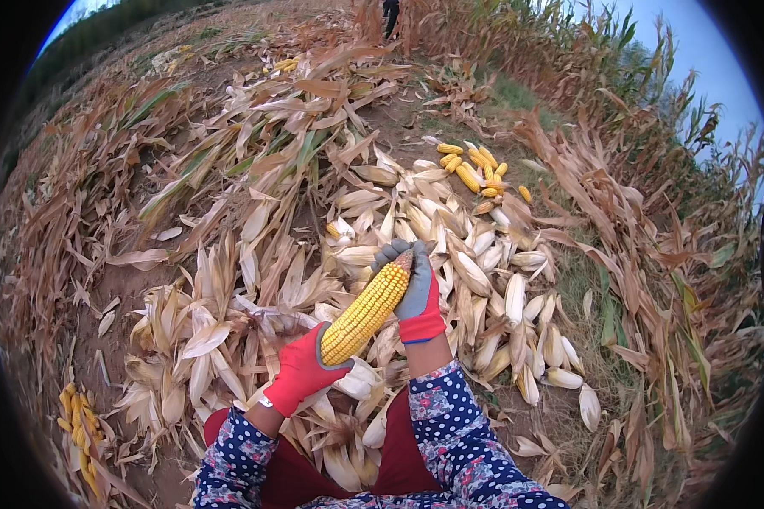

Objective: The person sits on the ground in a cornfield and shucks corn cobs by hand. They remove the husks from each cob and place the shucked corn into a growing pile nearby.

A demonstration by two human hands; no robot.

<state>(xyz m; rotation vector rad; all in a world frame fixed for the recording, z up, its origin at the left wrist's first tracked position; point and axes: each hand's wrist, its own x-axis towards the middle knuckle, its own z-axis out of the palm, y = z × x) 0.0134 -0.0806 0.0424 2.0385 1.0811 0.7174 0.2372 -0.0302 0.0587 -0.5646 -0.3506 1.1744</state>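
A large husked ear of yellow corn [366,312] slants between my two gloved hands. My left hand [305,366], in a red and grey glove, is closed around its lower end. At the upper, brownish tip, my right hand [417,283] grips with grey-coated fingers. Beneath and beyond both hands lies a pile of corn ears in pale dry husks [471,273]. Empty-looking husks [207,337] are heaped to the left of my left hand.
Husked yellow ears [477,168] lie beyond the pile, with more at the lower left [79,420] and far back [286,65]. Cut dry stalks [191,165] cover the left ground. Standing corn plants [649,127] line the right. A person's dark-clothed legs [391,16] show far off.
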